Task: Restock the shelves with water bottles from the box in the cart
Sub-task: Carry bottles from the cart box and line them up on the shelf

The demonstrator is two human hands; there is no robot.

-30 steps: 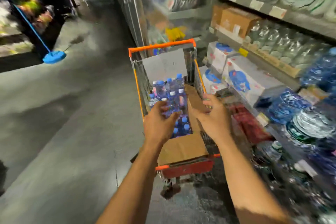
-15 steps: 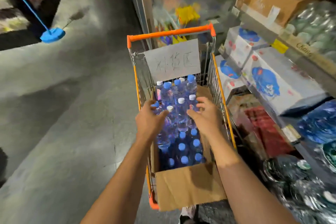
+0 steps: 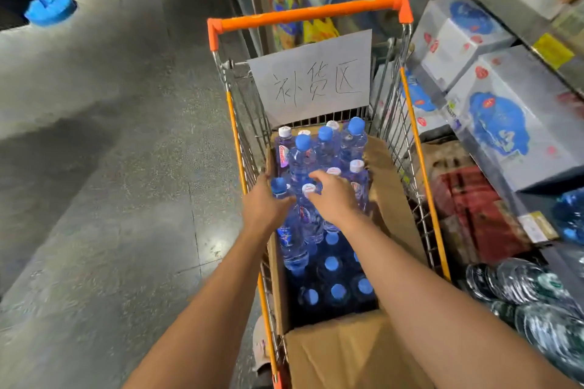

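Observation:
An orange-handled wire cart (image 3: 309, 12) stands in front of me with an open cardboard box (image 3: 357, 354) inside it. Several clear water bottles (image 3: 331, 265) with blue or white caps stand packed in the box. My left hand (image 3: 264, 204) grips the neck of a blue-capped bottle (image 3: 290, 240) at the box's left side. My right hand (image 3: 336, 197) curls over a white-capped bottle (image 3: 309, 189) right beside it. The shelves (image 3: 537, 25) run along the right of the cart.
A handwritten paper sign (image 3: 313, 76) hangs on the cart's far end. White boxes with blue print (image 3: 499, 123), red packs (image 3: 474, 208) and wrapped large water bottles (image 3: 537, 309) fill the low shelves at right. A blue mop (image 3: 50, 8) lies on the grey floor far left.
My view has come closer and tilted down over the cart. Both hands have dropped from above the box onto the bottles and closed round two of them.

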